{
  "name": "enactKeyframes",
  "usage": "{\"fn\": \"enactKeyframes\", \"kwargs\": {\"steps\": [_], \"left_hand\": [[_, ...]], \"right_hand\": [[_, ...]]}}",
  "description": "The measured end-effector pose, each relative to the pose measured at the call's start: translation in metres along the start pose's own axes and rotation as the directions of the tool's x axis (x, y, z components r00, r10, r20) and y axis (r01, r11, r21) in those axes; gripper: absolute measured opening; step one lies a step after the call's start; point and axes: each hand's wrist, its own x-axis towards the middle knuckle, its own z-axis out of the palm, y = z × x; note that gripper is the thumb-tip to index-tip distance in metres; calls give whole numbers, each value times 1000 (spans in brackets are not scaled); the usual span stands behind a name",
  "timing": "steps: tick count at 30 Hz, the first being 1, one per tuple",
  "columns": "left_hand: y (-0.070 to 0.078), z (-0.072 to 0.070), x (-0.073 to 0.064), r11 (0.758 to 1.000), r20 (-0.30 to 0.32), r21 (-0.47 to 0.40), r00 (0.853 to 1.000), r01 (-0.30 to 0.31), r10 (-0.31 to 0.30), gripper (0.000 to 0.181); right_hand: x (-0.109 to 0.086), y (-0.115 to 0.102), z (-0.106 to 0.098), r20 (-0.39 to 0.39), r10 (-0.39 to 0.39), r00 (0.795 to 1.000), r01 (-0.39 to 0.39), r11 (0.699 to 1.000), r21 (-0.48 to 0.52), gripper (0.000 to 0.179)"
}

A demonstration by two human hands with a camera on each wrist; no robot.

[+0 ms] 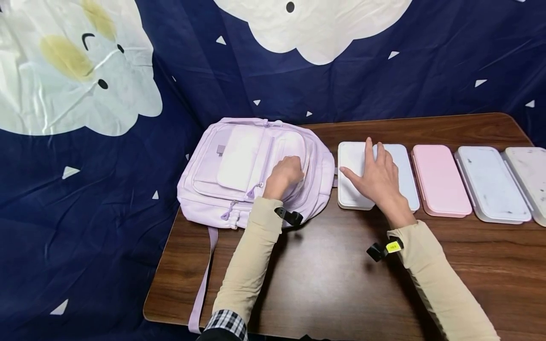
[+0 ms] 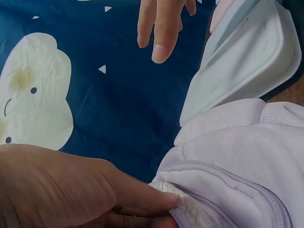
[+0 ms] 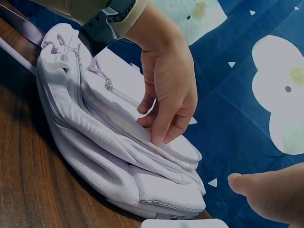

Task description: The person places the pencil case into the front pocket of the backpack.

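Lilac, the backpack (image 1: 245,166) lies at the desk's (image 1: 332,274) far left corner, its pocket edge (image 2: 195,209) pinched by the left hand (image 1: 285,174), the right hand (image 1: 379,180) spread over a white case (image 1: 351,196), so a hard tug could drag the backpack askew.

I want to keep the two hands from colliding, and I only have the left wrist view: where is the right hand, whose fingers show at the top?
Observer: In the head view, the right hand is spread over the white case and the light blue case beside it.

Operator: How many cases lie in that row?

Observer: Five, ending at a pale grey case partly cut off by the picture's edge.

Operator: Does any strap trail from the backpack?

Observer: Yes, a lilac strap runs down to the near edge of the table.
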Motion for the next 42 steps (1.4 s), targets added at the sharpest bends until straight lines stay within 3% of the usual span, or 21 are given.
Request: {"fn": "enactKeyframes", "kwargs": {"steps": [5, 11, 21, 29, 32, 36, 42], "left_hand": [[-1, 0, -1, 1000, 23, -12, 1000, 8, -7, 11], [-4, -6, -7, 997, -25, -74, 1000, -20, 18, 7], [-9, -45, -30, 979, -139, -195, 990, -56, 29, 10], [-18, -77, -47, 973, -157, -230, 986, 25, -62, 23], [-23, -85, -51, 968, -178, -248, 981, 28, -74, 23], [-32, -91, -53, 963, -236, -268, 969, 3, -68, 24], [-43, -97, -57, 953, -298, -303, 951, -14, -80, 27]], "right_hand": [[-4, -1, 1, 10, 9, 1000, -9, 1000, 2, 102], [-9, -1, 4, 19, 21, 1000, -21, 1000, -5, 103], [-17, 1, 16, 36, 25, 999, -23, 999, -39, 101], [-25, -1, 19, 112, 81, 990, -75, 995, -60, 97], [-28, -3, 22, 131, 94, 987, -85, 994, -74, 99], [-33, -6, 28, 112, 71, 991, -61, 993, -96, 104], [-41, -9, 43, 22, 35, 999, -32, 990, -140, 112]]}}
